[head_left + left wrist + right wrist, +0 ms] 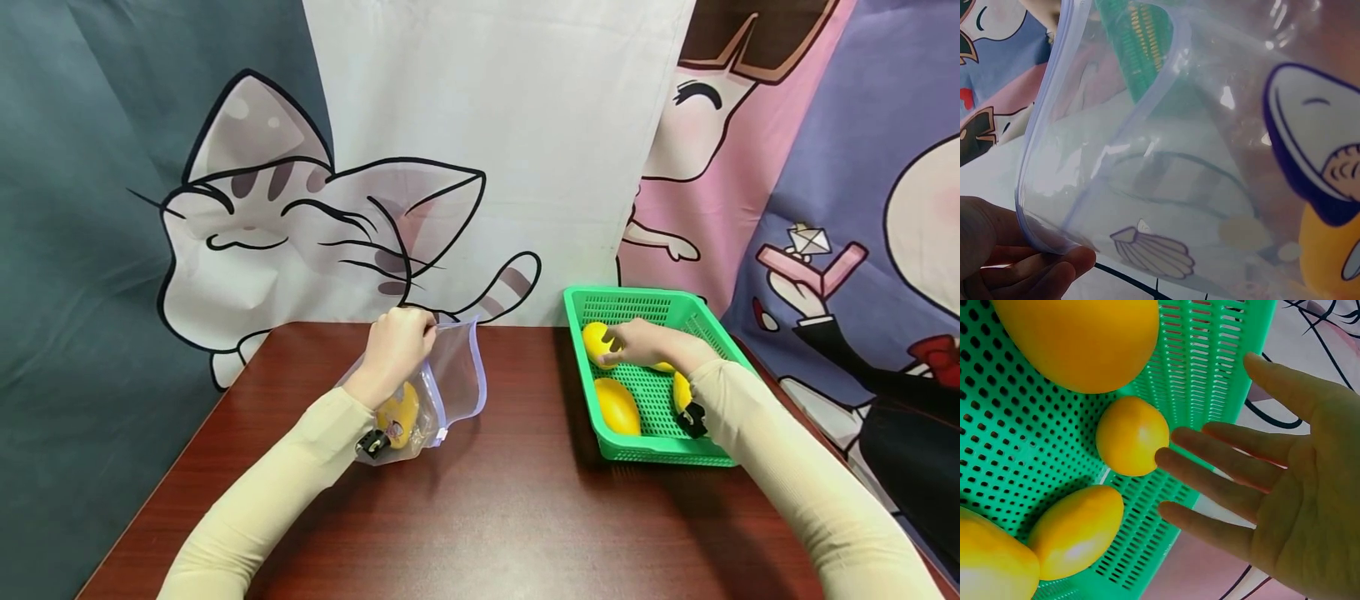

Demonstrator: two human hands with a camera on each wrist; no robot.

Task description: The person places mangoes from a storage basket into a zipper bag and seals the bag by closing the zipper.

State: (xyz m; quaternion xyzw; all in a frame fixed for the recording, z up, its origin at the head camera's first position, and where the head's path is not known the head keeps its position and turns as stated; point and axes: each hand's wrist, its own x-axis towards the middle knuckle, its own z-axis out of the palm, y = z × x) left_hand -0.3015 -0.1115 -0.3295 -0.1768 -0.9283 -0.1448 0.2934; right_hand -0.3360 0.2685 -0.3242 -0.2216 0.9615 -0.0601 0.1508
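Note:
My left hand (397, 354) pinches the rim of a clear zip bag (457, 375) with lilac edging, its mouth spread apart in the left wrist view. Through the printed plastic shows a yellow fruit (405, 412), partly covered by the hand and wrist. Over the green basket (667, 452) is my right hand (1297, 487), fingers spread and holding nothing. Its fingertips are close to a small round yellow fruit (1133, 436); I cannot tell if they touch. The basket also holds a large smooth yellow fruit (617, 407), an oval one (1077, 532) and another (991, 562) cut off by the frame.
A dark red-brown wooden table (510, 508) carries the bag at left and the basket at right. Behind it hangs a cloth (487, 100) printed with cartoon figures. A small black device (373, 444) sits on each wrist.

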